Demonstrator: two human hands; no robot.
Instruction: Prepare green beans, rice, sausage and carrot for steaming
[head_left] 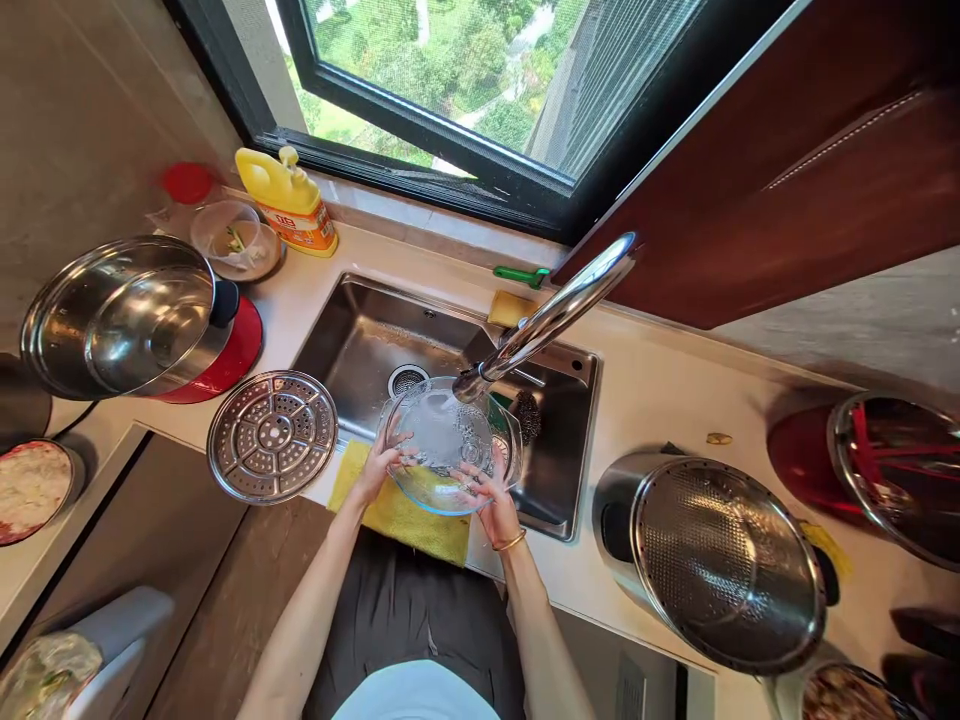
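A clear glass bowl (442, 490) is held over the near side of the steel sink (367, 330), under the chrome faucet (555, 320). Water from the spout splashes inside it. My left hand (382, 462) grips the bowl's left side, some of its fingers showing through the glass. On the right side, my right hand (491, 492) is closed on the bowl with fingers spread along the wall. Beneath the bowl a yellow cloth (420, 525) lies over the counter's front edge. A dark scrubber (526, 415) sits in the sink just right of the bowl.
Left of the sink are a perforated steamer plate (273, 437), a large steel pot (127, 320) and a yellow detergent bottle (292, 205). A perforated steel pot (727, 560) stands on the right. Behind the faucet lie a sponge (511, 308) and a green-handled tool (521, 276).
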